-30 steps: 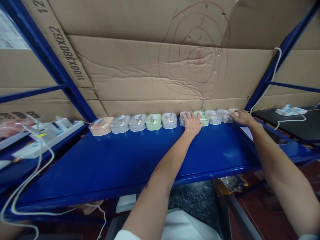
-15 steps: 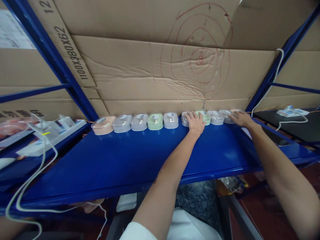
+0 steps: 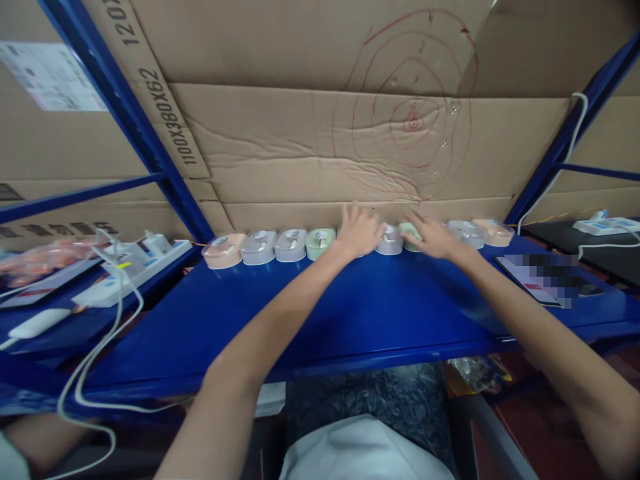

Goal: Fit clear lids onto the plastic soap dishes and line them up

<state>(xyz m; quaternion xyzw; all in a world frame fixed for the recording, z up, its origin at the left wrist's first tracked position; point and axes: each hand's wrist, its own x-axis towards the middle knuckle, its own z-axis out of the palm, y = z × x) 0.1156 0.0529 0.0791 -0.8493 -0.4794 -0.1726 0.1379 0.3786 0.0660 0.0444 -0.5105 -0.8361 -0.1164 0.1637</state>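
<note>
Glossy blue shelf, rounded plastic cases

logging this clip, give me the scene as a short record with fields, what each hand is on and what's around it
setting: blue metal shelf backed by cardboard
row: small pastel cases lined along the back edge
left hand: open, fingers spread, resting over a case mid-row
right hand: open, flat over the green case
between hands: grey case
far left: power strip with white cables
far right: peach case, flat printed card
</note>
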